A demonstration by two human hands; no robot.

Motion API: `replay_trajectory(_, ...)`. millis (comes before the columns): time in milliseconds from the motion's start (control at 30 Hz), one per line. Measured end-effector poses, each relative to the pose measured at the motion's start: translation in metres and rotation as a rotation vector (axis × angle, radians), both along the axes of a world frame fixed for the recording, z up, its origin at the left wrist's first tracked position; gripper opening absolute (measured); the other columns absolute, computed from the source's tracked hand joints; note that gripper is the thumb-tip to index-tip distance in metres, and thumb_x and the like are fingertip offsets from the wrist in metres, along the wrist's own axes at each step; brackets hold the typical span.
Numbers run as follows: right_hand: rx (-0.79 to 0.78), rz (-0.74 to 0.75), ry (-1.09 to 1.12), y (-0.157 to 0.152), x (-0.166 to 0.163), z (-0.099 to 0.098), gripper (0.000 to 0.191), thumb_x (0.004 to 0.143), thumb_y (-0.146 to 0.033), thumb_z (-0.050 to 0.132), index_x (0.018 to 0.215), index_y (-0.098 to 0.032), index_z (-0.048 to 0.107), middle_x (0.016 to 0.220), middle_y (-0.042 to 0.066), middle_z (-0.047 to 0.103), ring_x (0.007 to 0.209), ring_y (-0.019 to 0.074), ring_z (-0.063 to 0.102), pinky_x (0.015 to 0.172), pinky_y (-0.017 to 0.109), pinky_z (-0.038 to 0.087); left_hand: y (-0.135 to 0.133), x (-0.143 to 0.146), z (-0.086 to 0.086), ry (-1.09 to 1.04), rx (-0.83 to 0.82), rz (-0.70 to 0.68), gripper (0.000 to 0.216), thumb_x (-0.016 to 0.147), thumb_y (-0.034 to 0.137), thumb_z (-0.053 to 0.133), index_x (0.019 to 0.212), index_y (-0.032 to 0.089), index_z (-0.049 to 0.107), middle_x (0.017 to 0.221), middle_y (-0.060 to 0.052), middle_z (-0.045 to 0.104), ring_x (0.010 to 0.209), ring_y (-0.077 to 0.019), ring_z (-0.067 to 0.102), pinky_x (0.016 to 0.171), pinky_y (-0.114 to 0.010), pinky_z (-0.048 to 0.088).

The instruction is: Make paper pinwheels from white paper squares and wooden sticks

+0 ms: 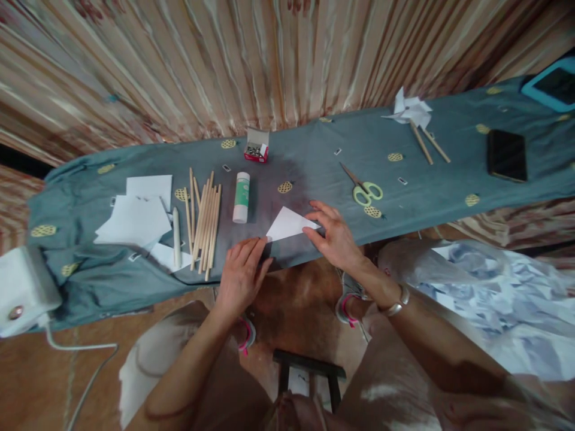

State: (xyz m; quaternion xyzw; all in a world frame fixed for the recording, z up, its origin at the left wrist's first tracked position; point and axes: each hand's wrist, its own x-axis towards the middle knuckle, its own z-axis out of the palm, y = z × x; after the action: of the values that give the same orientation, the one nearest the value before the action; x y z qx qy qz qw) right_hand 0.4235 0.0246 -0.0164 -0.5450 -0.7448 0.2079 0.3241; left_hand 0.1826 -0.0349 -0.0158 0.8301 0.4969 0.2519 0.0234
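A small white sheet of paper folded into a triangle lies near the front edge of the cloth-covered table. My left hand rests at its left corner, fingertips touching or just beside it, with the thumb apart. At the opposite, pointed end, my right hand has its thumb and forefinger closed around the tip. Behind the paper stands or lies a green and white glue stick. Scissors with light green handles lie beyond my right hand, their blades pointing away to the left.
Wooden sticks, a white stick-like piece and cut paper sheets lie left. An opened red box of small metal pins sits behind. Rightward are paper pinwheels on sticks, a black phone and a bag of paper scraps.
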Motion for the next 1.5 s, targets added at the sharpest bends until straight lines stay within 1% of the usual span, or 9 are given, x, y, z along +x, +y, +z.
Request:
replay_trajectory(200,-0.012,-0.068,0.17,0.003,0.0,0.009,0.008,0.088,-0.027,0.057,0.091,-0.023,0.063,0.126,0.009,0.068,0.112,0.024,0.066,0.095,0.041,0.051,0.025,0.007,0.005,-0.088,0.056,0.009,0.057,0.097,0.028,0.054,0.15,0.019,0.035,0.134,-0.017,0.06,0.123,-0.029,0.058,0.101,-0.045,0.051)
replay_trajectory(300,0.042,-0.078,0.091,0.002,0.002,0.016,0.011,0.092,-0.029,0.054,0.092,-0.023,0.064,0.117,0.008,0.071,0.104,0.0236,0.067,0.092,0.038,0.052,0.033,0.017,0.009,-0.118,0.102,0.017,0.064,0.097,0.028,0.055,0.153,0.018,0.027,0.143,-0.02,0.053,0.134,-0.0289,0.051,0.109,-0.046,0.046)
replay_trajectory(467,0.102,0.074,-0.144,-0.005,-0.001,0.02,0.018,0.096,-0.025,0.049,0.094,-0.02,0.066,0.091,0.008,0.073,0.087,0.0248,0.066,0.086,0.038,0.052,0.04,0.036,0.013,-0.117,0.151,-0.013,0.065,0.095,0.021,0.055,0.153,0.018,0.025,0.149,-0.021,0.047,0.142,-0.0293,0.042,0.113,-0.047,0.042)
replay_trajectory(633,0.178,0.159,-0.232,-0.015,-0.006,0.019,0.02,0.095,-0.022,0.049,0.101,-0.017,0.067,0.096,0.011,0.073,0.089,0.0256,0.065,0.086,0.04,0.054,0.04,0.046,0.014,-0.068,0.166,-0.039,0.046,0.097,0.015,0.049,0.142,0.022,0.046,0.141,-0.014,0.058,0.137,-0.0264,0.048,0.115,-0.051,0.036)
replay_trajectory(833,0.16,0.194,-0.193,-0.023,0.0,0.017,0.03,0.091,-0.012,0.043,0.109,-0.016,0.067,0.1,0.012,0.073,0.091,0.0248,0.067,0.087,0.041,0.056,0.04,0.041,0.011,-0.032,0.17,-0.018,0.022,0.097,0.02,0.054,0.112,0.028,0.069,0.108,-0.002,0.075,0.117,-0.0229,0.061,0.117,-0.057,0.028)
replay_trajectory(1067,0.079,0.221,-0.158,-0.022,0.015,0.015,0.044,0.088,-0.005,0.04,0.123,-0.019,0.063,0.119,0.012,0.07,0.108,0.0253,0.066,0.099,0.048,0.054,0.045,0.033,0.002,-0.022,0.155,-0.063,0.018,0.097,0.02,0.055,0.103,0.022,0.072,0.098,-0.003,0.077,0.091,-0.0195,0.067,0.104,-0.049,0.043)
replay_trajectory(1200,0.126,0.218,-0.224,-0.017,0.021,0.016,0.051,0.089,-0.003,0.039,0.132,-0.025,0.059,0.151,0.011,0.048,0.14,0.0272,0.044,0.112,0.056,0.043,0.044,0.032,0.002,-0.047,0.136,-0.084,0.021,0.098,0.016,0.051,0.103,0.019,0.072,0.097,-0.004,0.078,0.085,-0.018,0.069,0.102,-0.046,0.045)
replay_trajectory(1333,0.156,0.234,-0.229,-0.014,0.026,0.019,0.033,0.093,-0.012,0.048,0.117,-0.027,0.067,0.158,0.007,0.039,0.15,0.0285,0.028,0.116,0.06,0.036,0.038,0.031,0.005,-0.097,0.06,-0.121,0.021,0.095,0.015,0.052,0.102,0.02,0.071,0.104,-0.005,0.077,0.091,-0.0186,0.069,0.107,-0.049,0.042)
replay_trajectory(1500,0.067,0.204,-0.1,-0.012,0.03,0.021,0.018,0.096,-0.026,0.054,0.095,-0.024,0.072,0.14,0.008,0.06,0.135,0.0274,0.049,0.11,0.053,0.043,0.032,0.028,0.005,-0.156,-0.014,-0.144,0.02,0.094,0.017,0.053,0.1,0.022,0.072,0.102,-0.005,0.076,0.091,-0.019,0.068,0.107,-0.05,0.043)
